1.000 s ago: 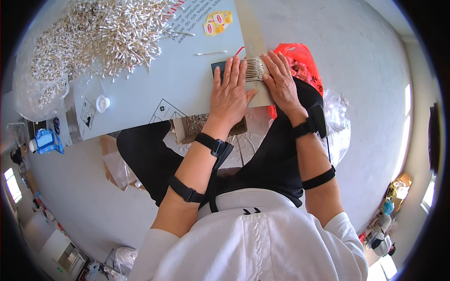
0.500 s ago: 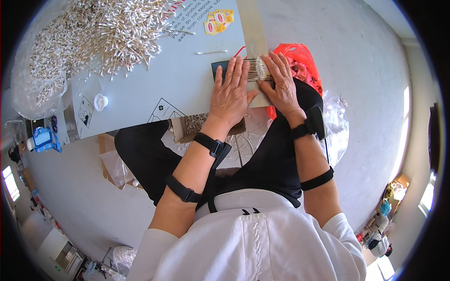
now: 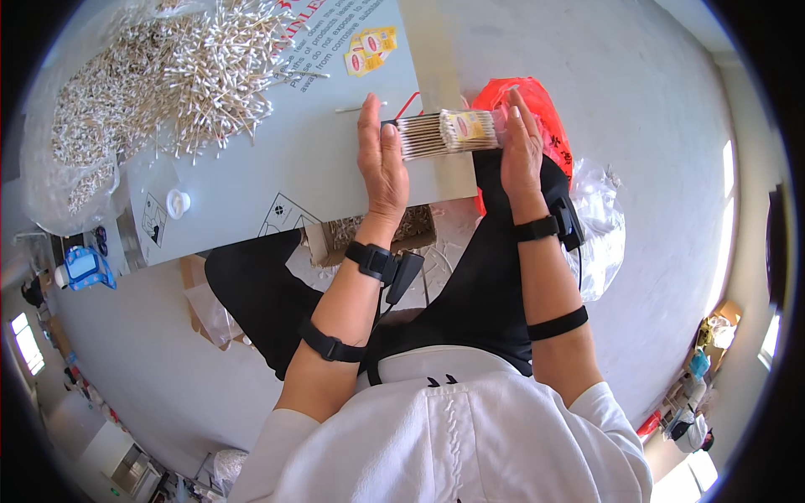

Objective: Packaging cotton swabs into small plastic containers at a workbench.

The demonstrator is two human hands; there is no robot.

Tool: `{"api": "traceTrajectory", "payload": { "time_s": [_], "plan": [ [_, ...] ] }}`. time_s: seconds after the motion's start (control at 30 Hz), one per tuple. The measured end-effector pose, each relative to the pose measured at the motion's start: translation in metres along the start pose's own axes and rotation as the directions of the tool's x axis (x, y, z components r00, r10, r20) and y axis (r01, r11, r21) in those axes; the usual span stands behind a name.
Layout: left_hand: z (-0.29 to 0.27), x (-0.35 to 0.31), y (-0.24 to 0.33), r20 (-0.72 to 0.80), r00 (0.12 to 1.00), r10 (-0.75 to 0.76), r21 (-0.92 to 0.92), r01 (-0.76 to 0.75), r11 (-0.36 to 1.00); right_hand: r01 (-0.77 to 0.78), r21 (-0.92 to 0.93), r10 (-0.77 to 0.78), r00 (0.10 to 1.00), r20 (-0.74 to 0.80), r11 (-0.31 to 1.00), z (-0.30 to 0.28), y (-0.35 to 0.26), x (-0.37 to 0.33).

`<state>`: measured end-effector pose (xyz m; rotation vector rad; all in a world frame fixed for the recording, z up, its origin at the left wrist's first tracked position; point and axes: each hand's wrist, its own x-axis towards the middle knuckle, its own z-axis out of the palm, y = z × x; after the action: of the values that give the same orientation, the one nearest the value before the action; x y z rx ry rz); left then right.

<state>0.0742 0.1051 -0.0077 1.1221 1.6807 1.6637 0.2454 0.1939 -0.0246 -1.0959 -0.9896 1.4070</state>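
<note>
Between left hand (image 3: 383, 163) and right hand (image 3: 521, 155), a packet (image 3: 470, 126) holds cotton swabs (image 3: 419, 137).

Both forearms (image 3: 342, 298) reach forward. The left hand (image 3: 383, 168) and right hand (image 3: 521, 158) face each other, fingers (image 3: 369, 121) extended.

Swab pile (image 3: 214, 75) runs off top edge, tabletop (image 3: 323, 168) with it! Carton (image 3: 317, 245) partly tucked from sight beneath; red bag (image 3: 549, 113) partly blocked by right hand (image 3: 521, 159). Lower-right clutter (image 3: 689, 407) too small to sort, maybe bags among it.
</note>
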Motion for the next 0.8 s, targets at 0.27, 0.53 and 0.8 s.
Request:
{"api": "traceTrajectory", "payload": {
  "time_s": [0.27,0.53,0.8],
  "plan": [
    [0.019,0.006,0.002,-0.025,0.999,-0.030,-0.198,0.024,0.980,0.028,-0.116,-0.004,0.979,0.204,0.993,0.012,0.018,-0.005],
    [0.024,0.004,-0.001,-0.047,0.996,-0.075,-0.307,0.057,0.950,0.088,-0.144,-0.058,0.978,0.202,0.986,0.012,0.023,-0.007],
    [0.023,0.004,0.002,-0.089,0.993,-0.081,-0.290,0.052,0.956,0.170,-0.201,-0.125,0.967,0.221,0.965,0.014,0.019,-0.009]
  ]
}}
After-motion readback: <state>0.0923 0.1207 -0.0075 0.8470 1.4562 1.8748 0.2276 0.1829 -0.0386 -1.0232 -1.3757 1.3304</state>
